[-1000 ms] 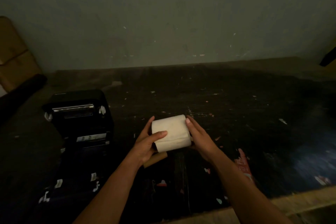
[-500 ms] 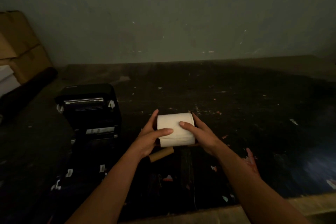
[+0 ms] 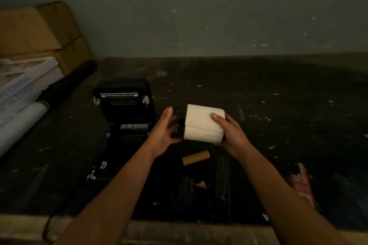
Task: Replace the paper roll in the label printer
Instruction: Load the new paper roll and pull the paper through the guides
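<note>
Your right hand [image 3: 232, 132] has its grip closed around the right end of the roll [image 3: 203, 124], thumb lying across the top, and holds it on its side in the air above the surface [image 3: 278, 125]. Your left hand [image 3: 164, 132] is spread wide with the palm turned toward the roll's left end, just beside it; whether the fingers touch the roll is blurred. Below the roll, an empty cardboard core [image 3: 196, 157] lies on the surface. To the left of your left hand sits the black printer [image 3: 124, 103], lid raised, well within the dark part of the surface. Farther left, a white tube [image 3: 22, 123] and a black tube [image 3: 67, 85] lie slanted, with cardboard boxes [image 3: 39, 32] against the wall [image 3: 219, 10].
</note>
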Available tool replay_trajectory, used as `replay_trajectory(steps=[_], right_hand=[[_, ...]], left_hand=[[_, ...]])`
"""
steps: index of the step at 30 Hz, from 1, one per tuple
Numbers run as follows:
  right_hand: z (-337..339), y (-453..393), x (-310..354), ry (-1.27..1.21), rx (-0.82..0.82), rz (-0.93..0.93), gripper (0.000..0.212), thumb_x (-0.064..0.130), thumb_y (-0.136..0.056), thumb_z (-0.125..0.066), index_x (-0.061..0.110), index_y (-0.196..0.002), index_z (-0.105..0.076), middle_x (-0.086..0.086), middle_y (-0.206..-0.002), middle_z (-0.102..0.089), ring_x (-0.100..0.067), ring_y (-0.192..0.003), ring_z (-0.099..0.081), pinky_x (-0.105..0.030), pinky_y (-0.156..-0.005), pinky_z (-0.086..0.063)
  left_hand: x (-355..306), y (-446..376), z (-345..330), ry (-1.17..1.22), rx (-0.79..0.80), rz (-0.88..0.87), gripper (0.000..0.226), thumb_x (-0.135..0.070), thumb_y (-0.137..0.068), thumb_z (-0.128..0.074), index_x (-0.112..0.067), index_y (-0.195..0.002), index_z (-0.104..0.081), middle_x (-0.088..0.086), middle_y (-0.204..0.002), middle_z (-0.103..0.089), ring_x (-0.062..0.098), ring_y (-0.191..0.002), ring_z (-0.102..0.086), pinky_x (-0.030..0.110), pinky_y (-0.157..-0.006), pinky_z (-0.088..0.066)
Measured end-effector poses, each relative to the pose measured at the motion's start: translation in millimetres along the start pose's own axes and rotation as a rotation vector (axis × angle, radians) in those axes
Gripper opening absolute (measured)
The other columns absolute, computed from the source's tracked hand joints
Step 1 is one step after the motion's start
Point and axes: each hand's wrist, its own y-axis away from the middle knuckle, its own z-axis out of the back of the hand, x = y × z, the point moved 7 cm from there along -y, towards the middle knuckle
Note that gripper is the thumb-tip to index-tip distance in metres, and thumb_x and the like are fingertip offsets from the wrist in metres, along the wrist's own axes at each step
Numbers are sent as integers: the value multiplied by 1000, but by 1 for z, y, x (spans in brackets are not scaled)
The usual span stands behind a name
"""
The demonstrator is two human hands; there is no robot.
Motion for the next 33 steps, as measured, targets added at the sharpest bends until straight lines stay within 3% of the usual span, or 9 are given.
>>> replay_trajectory(steps=[3, 7, 12, 17, 19, 23, 27, 30, 33], right_hand=[[4, -3, -6, -52, -5, -44, 88, 48, -47, -83, 35, -127, -50, -4, -119, -61, -28, -105, -60, -45, -70, -55], [7, -5, -8, -24, -21, -52, 72, 49, -48, -81, 37, -115, -58, -3, -116, -62, -26, -102, -60, -41, -61, -54], [17, -7, -16, 5, -31, -89, 83, 51, -44, -82, 37, -121, -54, -2, -118, -61, -27, -105, -59, -42, -65, -54], [24, -9, -22, -9, -45, -105, 72, 49, -45, -83, 39, -112, -59, -2, -116, -63, -26, -103, -60, -39, -58, -55], [25, -10, -23, -1, -51, -112, 74, 48, -47, -83, 37, -116, -57, -2, -116, -62, -26, -103, -60, -40, -60, -55], [23, -10, -25, 5, -51, -113, 82, 47, -49, -82, 35, -124, -52, -3, -118, -62, -26, -104, -60, -40, -63, -54], [22, -12, -26, 8, -54, -109, 85, 47, -48, -82, 35, -126, -50, -4, -120, -60, -27, -105, -59, -42, -66, -53], [21, -14, -23, -4, -52, -98, 76, 45, -51, -81, 35, -122, -54, -4, -118, -62, -27, -104, -60, -39, -63, -54], [19, -17, -18, -20, -40, -89, 72, 43, -52, -81, 35, -120, -56, -4, -117, -63, -27, -103, -61, -38, -59, -54]], left_hand=[[21, 6, 34, -494, -235, -61, 65, -32, -91, -56, -32, -146, -21, 1, -130, -50, 16, -113, -48, 40, -96, -40], [69, 7, 43, -1033, -94, -39, 88, -10, -87, -62, -30, -148, -1, 16, -141, -43, 26, -127, -44, 29, -104, -34], [101, 6, 52, -1274, -40, -48, 94, -21, -85, -66, -25, -147, 3, 20, -142, -42, 32, -127, -44, 38, -108, -34], [106, 2, 61, -1399, -129, -126, 75, -19, -90, -58, -26, -148, -12, 17, -130, -55, 29, -114, -55, 39, -98, -45], [105, -3, 56, -1495, -81, -170, 71, -15, -91, -55, -24, -148, -15, 18, -124, -57, 29, -108, -58, 38, -93, -48], [103, -13, 43, -1764, 20, -141, 82, -14, -88, -54, -15, -148, 2, 22, -112, -60, 32, -93, -62, 40, -79, -50], [89, -16, 51, -1582, -51, -46, 92, -16, -84, -64, -16, -148, 3, 23, -122, -54, 34, -104, -59, 41, -91, -49], [63, -15, 64, -1103, -191, -76, 88, -13, -80, -69, -14, -147, -12, 18, -111, -61, 23, -94, -60, 32, -82, -51], [46, -10, 63, -435, -166, -20, 74, -7, -80, -70, -15, -142, -30, 13, -105, -63, 21, -93, -63, 32, -68, -56]])
